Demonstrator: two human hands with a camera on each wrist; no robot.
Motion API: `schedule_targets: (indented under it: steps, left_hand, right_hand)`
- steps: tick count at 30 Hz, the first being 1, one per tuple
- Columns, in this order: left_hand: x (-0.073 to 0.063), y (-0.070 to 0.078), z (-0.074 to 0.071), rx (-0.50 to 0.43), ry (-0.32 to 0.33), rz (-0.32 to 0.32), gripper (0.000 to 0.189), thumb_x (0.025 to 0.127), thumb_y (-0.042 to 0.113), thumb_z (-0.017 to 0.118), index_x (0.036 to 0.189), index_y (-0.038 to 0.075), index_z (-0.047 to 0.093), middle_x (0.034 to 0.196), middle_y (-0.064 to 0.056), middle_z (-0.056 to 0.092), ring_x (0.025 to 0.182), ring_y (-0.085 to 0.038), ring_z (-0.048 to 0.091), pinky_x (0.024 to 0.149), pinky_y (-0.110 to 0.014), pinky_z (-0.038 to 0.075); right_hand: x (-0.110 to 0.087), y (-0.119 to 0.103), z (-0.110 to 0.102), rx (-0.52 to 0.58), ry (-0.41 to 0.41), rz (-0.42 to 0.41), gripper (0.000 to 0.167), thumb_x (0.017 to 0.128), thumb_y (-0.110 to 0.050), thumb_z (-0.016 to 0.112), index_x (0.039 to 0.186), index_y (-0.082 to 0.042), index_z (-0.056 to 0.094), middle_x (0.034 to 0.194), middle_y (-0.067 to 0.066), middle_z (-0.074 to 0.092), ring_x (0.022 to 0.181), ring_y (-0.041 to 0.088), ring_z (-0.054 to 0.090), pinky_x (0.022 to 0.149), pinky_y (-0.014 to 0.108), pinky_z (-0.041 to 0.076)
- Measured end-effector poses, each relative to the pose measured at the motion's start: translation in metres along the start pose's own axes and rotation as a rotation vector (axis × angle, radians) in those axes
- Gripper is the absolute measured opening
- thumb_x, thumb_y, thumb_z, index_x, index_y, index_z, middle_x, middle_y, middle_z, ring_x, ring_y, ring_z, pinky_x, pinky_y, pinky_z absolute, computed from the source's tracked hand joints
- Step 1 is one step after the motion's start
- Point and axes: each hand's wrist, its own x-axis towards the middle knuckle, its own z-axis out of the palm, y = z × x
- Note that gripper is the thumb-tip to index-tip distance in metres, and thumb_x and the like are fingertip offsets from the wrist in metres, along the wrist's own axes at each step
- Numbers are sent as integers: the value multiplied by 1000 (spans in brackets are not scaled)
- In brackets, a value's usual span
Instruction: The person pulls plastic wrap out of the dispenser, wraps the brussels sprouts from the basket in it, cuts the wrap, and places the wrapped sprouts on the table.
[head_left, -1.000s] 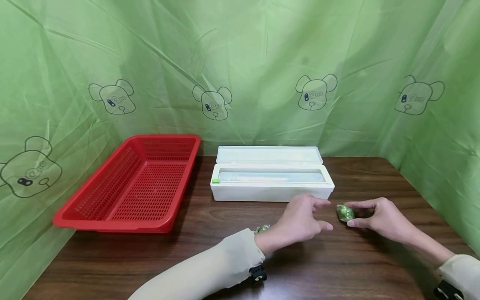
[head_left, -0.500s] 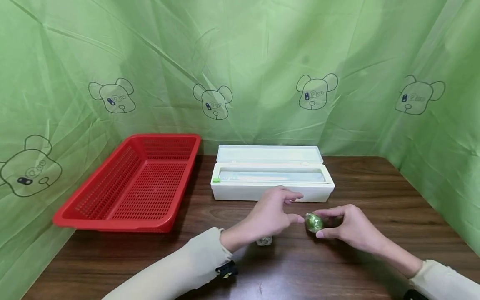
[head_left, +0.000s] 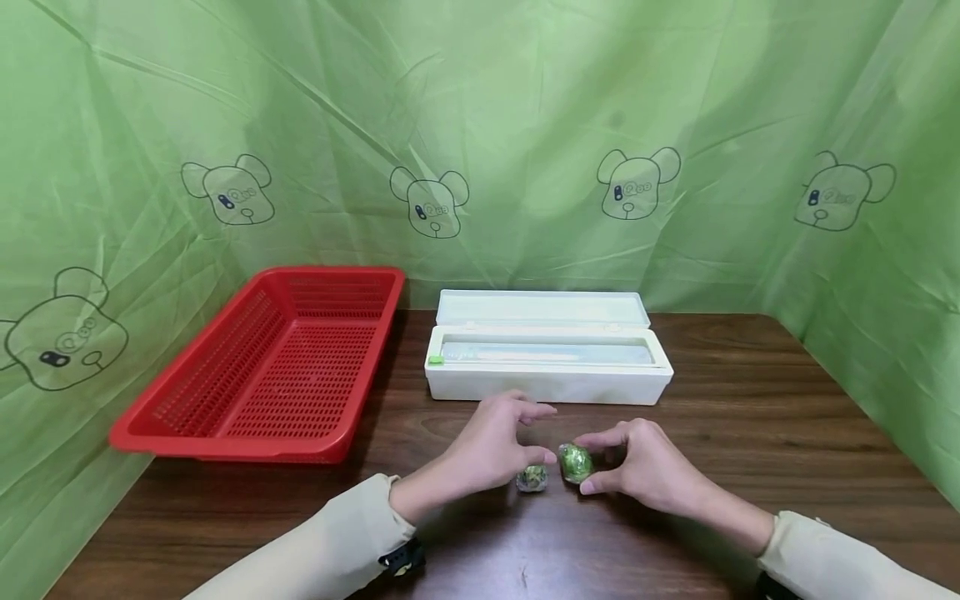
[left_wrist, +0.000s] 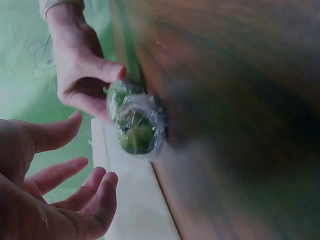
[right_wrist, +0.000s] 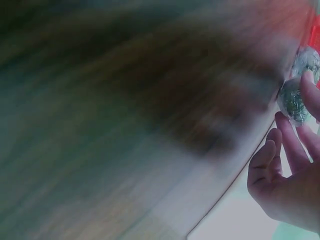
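Blurred, streaked dark wooden tabletop (right_wrist: 125, 110) across most of the view. At the right edge, right hand (right_wrist: 290, 185) with curled fingers (right_wrist: 260, 167), a fingertip touching a small green ball wrapped in clear film (right_wrist: 292, 100). Just above it, touching or nearly so, a second film-wrapped ball (right_wrist: 306, 60), paler and glossier. Red patch (right_wrist: 315, 35) in the upper right corner, too blurred to identify. Pale surface (right_wrist: 240, 225) along the bottom right, beyond the table edge.
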Motion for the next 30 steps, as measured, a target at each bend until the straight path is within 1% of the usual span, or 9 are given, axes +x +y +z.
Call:
schedule_targets:
  steps: [2, 6, 11, 14, 17, 21, 24, 26, 30]
  left_hand:
    - [-2, 0, 2, 7, -9, 9, 53, 82, 18, 93, 131, 11, 75, 120, -4, 69, 109, -21, 65, 92, -32, 52]
    - [-4, 1, 6, 25, -18, 11, 56, 80, 18, 95, 132, 10, 75, 119, -2, 69, 109, -19, 64, 94, -32, 52]
    - [-4, 1, 8, 37, -20, 14, 59, 77, 18, 97, 131, 9, 75, 118, -1, 69, 110, -20, 63, 96, -34, 51]
    - [-4, -1, 10, 36, -21, 18, 59, 77, 17, 96, 131, 8, 75, 119, -1, 70, 112, -22, 63, 98, -37, 50]
    - [-5, -1, 10, 37, -22, -2, 59, 77, 18, 96, 131, 9, 75, 119, 0, 69, 113, -23, 62, 98, -37, 50]
    - [-7, -1, 7, 33, -26, -44, 58, 78, 20, 96, 131, 11, 75, 120, 2, 68, 114, -24, 63, 99, -38, 51]
    - [-8, -1, 4, 32, -24, -45, 56, 80, 21, 95, 131, 12, 75, 121, 3, 69, 114, -24, 63, 99, -38, 51]
    - [-8, -1, 2, 28, -21, -41, 54, 81, 20, 94, 131, 12, 75, 122, 2, 69, 115, -24, 64, 99, -38, 51]
    - [-9, -1, -2, 22, -8, -31, 51, 82, 20, 93, 130, 14, 76, 123, 2, 69, 114, -23, 64, 98, -39, 51]
  right_hand:
    - [1, -1, 2, 5, 1, -6, 52, 72, -32, 98, 117, -10, 81, 90, -11, 76, 79, 10, 63, 66, 27, 53]
    - [1, -1, 4, -18, 15, -8, 53, 72, -34, 99, 116, -11, 82, 97, -10, 78, 86, 12, 64, 72, 28, 53]
    - [1, 0, 5, -39, 22, -23, 52, 72, -35, 99, 115, -11, 82, 102, -9, 79, 93, 11, 68, 78, 30, 54]
    - [2, 0, 5, -39, 17, -22, 52, 72, -35, 98, 115, -11, 82, 104, -8, 79, 94, 10, 69, 79, 30, 55]
    - [3, 0, 4, -36, 10, -21, 51, 72, -35, 98, 114, -12, 82, 105, -7, 79, 93, 10, 69, 77, 29, 55]
    - [2, 0, 2, -26, 9, -27, 51, 70, -34, 99, 114, -14, 82, 100, -10, 77, 81, 11, 64, 69, 27, 52]
    - [0, -2, 1, -11, 10, -39, 53, 71, -32, 99, 117, -15, 80, 100, -12, 74, 74, 14, 60, 64, 27, 50]
    - [-2, -3, 1, -8, 12, -54, 54, 72, -30, 99, 120, -15, 80, 103, -12, 74, 74, 16, 60, 63, 27, 50]
    - [-2, -5, 1, -18, 22, -72, 53, 71, -25, 99, 120, -15, 80, 110, -11, 74, 78, 16, 62, 68, 30, 53]
